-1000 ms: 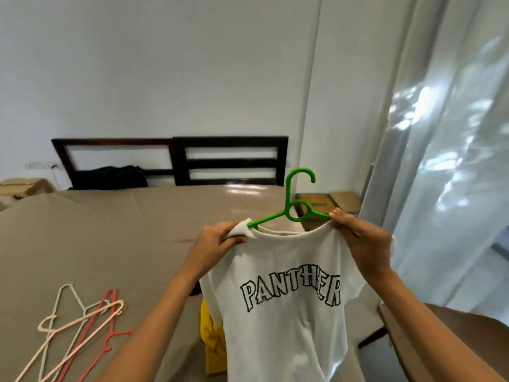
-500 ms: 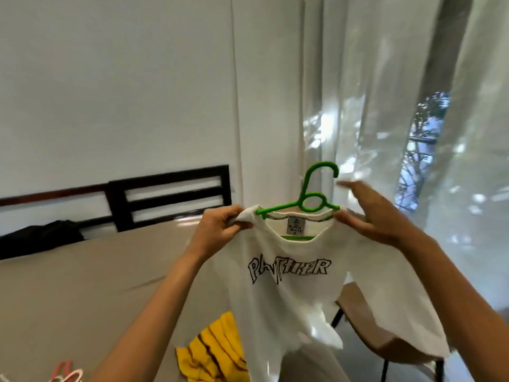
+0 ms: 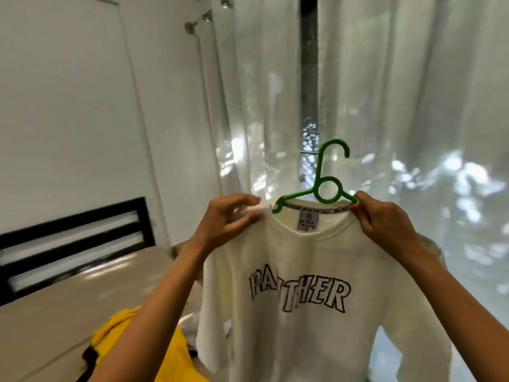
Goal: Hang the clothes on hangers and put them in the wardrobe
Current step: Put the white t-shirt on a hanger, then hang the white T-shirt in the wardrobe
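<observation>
Mid-frame, white T-shirt (image 3: 303,271) hangs on green hanger (image 3: 327,188), hook up at 12. L hand (image 3: 228,216) pinches shoulder fabric at 9 of hook; R hand (image 3: 382,221) pinches collar & hanger arm at 3, prob. to seat both shoulders evenly.

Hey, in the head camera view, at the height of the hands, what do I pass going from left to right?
Black slatted headboard → left hand → green plastic hanger → right hand. Both hands pinch the cream PANTHER T-shirt.
</observation>
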### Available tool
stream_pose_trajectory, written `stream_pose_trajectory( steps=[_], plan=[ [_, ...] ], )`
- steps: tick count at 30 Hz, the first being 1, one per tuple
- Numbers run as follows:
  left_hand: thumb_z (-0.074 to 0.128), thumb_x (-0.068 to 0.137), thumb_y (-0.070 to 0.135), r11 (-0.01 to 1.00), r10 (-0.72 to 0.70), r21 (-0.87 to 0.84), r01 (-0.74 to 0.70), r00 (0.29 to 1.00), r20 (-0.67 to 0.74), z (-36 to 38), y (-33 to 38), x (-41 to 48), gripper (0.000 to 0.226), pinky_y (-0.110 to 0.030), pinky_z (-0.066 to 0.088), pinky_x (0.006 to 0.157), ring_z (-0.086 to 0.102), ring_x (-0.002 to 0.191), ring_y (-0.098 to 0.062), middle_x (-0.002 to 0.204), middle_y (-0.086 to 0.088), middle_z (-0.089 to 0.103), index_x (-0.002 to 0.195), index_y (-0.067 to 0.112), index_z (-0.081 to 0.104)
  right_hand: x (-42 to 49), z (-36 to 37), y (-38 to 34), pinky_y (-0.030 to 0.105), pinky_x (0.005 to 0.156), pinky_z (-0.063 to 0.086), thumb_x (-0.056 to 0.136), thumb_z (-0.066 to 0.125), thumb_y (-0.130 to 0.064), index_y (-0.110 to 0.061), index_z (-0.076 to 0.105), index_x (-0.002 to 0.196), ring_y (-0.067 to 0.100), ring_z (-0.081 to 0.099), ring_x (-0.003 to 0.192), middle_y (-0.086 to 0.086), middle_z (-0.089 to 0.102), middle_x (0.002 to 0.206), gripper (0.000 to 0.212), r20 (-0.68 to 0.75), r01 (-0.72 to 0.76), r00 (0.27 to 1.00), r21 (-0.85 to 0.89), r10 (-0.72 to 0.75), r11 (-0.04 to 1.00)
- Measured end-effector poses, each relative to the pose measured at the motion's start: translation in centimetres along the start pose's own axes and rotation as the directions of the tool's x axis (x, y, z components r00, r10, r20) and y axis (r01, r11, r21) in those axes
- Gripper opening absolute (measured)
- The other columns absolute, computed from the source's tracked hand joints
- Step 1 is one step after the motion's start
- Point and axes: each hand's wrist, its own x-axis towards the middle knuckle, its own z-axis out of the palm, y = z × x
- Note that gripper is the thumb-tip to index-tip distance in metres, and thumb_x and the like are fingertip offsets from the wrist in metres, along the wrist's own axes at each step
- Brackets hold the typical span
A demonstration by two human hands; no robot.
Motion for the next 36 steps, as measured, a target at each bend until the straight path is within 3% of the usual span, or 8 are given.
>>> stream_pose_trajectory(
  steps=[3, 8, 12, 15, 18, 24, 29, 36],
  plan=[
    [0.052, 0.088, 0.049, 1.0, 0.015, 0.023, -0.019, 0.984, 0.176, 4.1, 2.2, 4.4, 0.033, -0.017, 0.048, 0.067, 0.061, 0.076, -0.001, 0.09, 0.014, 0.066, 0.106, 0.021, 0.058, -1.1, -4.5, 3.7, 0.034, 0.045, 0.043, 0.089, 0.053, -0.027, -0.005, 0.058, 0.089, 0.038, 0.058, 0.047, 0.014, 0.059, 0.055, 0.023, -0.042, -0.047, 0.998, -0.069, 0.044, 0.996],
    [0.044, 0.09, 0.055, 0.985, 0.127, 0.074, -0.158, 0.942, 0.31, 15.0, 4.9, 11.3, 0.041, -0.038, 0.043, 0.056, 0.052, 0.058, -0.016, 0.065, -0.002, 0.059, 0.088, 0.018, 0.059, -3.8, -12.7, 10.4, 0.029, 0.047, 0.036, 0.087, 0.044, -0.036, -0.007, 0.058, 0.085, 0.037, 0.059, 0.049, 0.012, 0.061, 0.055, 0.032, -0.125, -0.156, 0.984, -0.293, 0.124, 0.943],
    [0.041, 0.09, 0.058, 0.973, 0.23, -0.085, -0.216, 0.946, 0.229, 24.8, 9.6, 15.4, 0.038, -0.03, 0.037, 0.052, 0.05, 0.055, -0.009, 0.059, 0.004, 0.054, 0.075, 0.026, 0.055, -6.5, -20.3, 16.0, 0.032, 0.047, 0.037, 0.091, 0.058, -0.032, -0.01, 0.057, 0.088, 0.034, 0.061, 0.056, 0.008, 0.06, 0.058, 0.023, -0.095, -0.286, 0.958, -0.332, 0.27, 0.899],
    [0.041, 0.086, 0.057, 0.936, 0.316, -0.204, -0.287, 0.939, 0.132, 31.6, 14.2, 18.9, 0.024, -0.026, 0.035, 0.05, 0.05, 0.057, -0.004, 0.06, 0.014, 0.054, 0.075, 0.04, 0.052, -8.4, -27.2, 19.1, 0.018, 0.057, 0.044, 0.087, 0.061, -0.04, -0.022, 0.053, 0.103, 0.002, 0.058, 0.062, -0.01, 0.059, 0.075, 0.026, 0.056, -0.383, 0.913, -0.223, 0.404, 0.896],
    [0.035, 0.084, 0.063, 0.861, 0.43, -0.339, -0.379, 0.899, 0.086, 38.0, 19.2, 22.5, 0.041, -0.029, 0.041, 0.053, 0.053, 0.061, -0.005, 0.065, 0.013, 0.057, 0.083, 0.03, 0.06, -10.7, -33.9, 21.9, 0.021, 0.06, 0.046, 0.086, 0.05, -0.057, -0.026, 0.055, 0.101, -0.001, 0.056, 0.064, -0.015, 0.058, 0.079, 0.034, 0.042, -0.398, 0.892, -0.397, 0.45, 0.827],
    [0.026, 0.086, 0.062, 0.66, 0.638, -0.48, -0.578, 0.769, -0.049, 49.6, 32.4, 28.3, 0.046, -0.024, 0.037, 0.052, 0.05, 0.061, -0.007, 0.064, 0.011, 0.053, 0.081, 0.026, 0.056, -15.7, -42.9, 26.0, 0.025, 0.043, 0.039, 0.091, 0.039, -0.05, -0.02, 0.062, 0.086, 0.021, 0.057, 0.048, -0.005, 0.058, 0.06, 0.038, -0.372, -0.422, 0.906, -0.8, 0.2, 0.426],
    [0.029, 0.088, 0.055, 0.467, 0.653, -0.667, -0.581, 0.735, -0.183, 57.2, 45.1, 30.1, 0.049, -0.033, 0.04, 0.055, 0.051, 0.056, -0.017, 0.055, 0.008, 0.049, 0.075, 0.017, 0.059, -19.2, -52.3, 24.9, 0.014, 0.065, 0.045, 0.084, 0.036, -0.07, -0.032, 0.06, 0.111, -0.005, 0.057, 0.073, -0.023, 0.063, 0.089, 0.052, -0.433, -0.592, 0.8, -0.682, 0.414, 0.43],
    [0.034, 0.077, 0.065, 0.208, 0.746, -0.922, -0.325, 0.662, -0.066, 65.6, 61.6, 31.1, 0.049, -0.029, 0.041, 0.06, 0.057, 0.065, -0.013, 0.064, 0.0, 0.06, 0.081, 0.025, 0.063, -23.6, -61.4, 24.5, 0.023, 0.047, 0.041, 0.089, 0.041, -0.037, -0.025, 0.064, 0.103, 0.014, 0.064, 0.063, -0.008, 0.071, 0.083, 0.029, -0.478, -0.45, 0.851, -0.877, 0.216, -0.169]
  ],
)
